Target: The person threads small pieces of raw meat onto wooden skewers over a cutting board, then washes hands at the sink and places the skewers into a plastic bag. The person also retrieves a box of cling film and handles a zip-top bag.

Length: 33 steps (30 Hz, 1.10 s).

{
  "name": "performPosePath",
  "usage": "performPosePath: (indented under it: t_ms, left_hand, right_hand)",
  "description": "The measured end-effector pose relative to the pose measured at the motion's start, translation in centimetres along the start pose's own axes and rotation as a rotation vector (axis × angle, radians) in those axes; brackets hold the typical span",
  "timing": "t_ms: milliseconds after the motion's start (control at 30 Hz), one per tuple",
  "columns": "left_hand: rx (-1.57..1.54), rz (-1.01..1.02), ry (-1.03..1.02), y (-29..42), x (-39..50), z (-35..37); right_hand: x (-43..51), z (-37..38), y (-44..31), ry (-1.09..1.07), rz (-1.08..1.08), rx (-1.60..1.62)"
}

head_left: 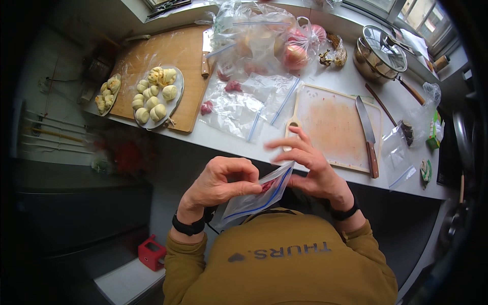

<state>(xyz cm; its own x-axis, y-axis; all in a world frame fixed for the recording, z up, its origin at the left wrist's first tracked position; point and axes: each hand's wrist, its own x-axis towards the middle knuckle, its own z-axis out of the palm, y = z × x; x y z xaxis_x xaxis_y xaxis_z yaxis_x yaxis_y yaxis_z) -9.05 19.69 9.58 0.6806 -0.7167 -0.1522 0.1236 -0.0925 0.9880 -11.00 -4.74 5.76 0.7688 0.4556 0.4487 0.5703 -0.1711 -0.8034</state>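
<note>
A clear zip bag [254, 199] with a blue seal strip is held just above my lap, in front of the counter's edge. My left hand [225, 179] pinches its rim between thumb and forefinger. Inside, close to those fingertips, is a piece of dark red raw meat [268, 185]. My right hand [310, 164] is beside the bag's other end, fingers spread and blurred by motion; whether its thumb touches the plastic is unclear. Past that hand a cutting board [324, 122], stained reddish, lies on the counter, with a wood-handled knife [366, 127] along its right side.
More zip bags [232, 110] with meat lie left of the board. A wooden board [164, 49] bears a cleaver [205, 57] and a plate [176, 95] of dough rolls. Bagged fruit [296, 55] and a lidded pot [377, 61] stand behind. One flat zip bag [396, 152] lies right.
</note>
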Motion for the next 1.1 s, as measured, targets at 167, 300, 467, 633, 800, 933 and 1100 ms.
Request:
performPosePath:
  t_ms: [167, 300, 467, 633, 800, 933, 1100]
  left_hand:
    - [0.012, 0.215, 0.132, -2.3, -4.6, -1.7]
    - [0.442, 0.248, 0.308, -3.1, -8.6, -2.3]
    - [0.617, 0.343, 0.579, -3.3, -9.9, -2.8]
    - [0.391, 0.255, 0.603, -0.6, -11.6, -5.4]
    - [0.225, 0.502, 0.642, 3.0, -11.7, -7.5]
    - [0.072, 0.599, 0.638, 3.6, -11.8, -8.2]
    - [0.03, 0.516, 0.551, 2.3, -11.9, -8.4]
  right_hand:
    - [0.1, 4.2, -1.6, 0.096, 0.253, 0.361]
    - [0.7, 6.9, -3.2, 0.219, 0.346, 0.271]
    - [2.1, 7.7, -5.1, 0.307, 0.391, 0.385]
    - [4.9, 7.3, -6.0, 0.324, 0.271, 0.424]
    - [8.6, 6.5, -7.4, 0.303, 0.176, 0.589]
    - [9.7, 6.4, -8.7, 0.311, 0.11, 0.629]
    - [9.4, 6.3, -9.0, 0.316, 0.09, 0.546]
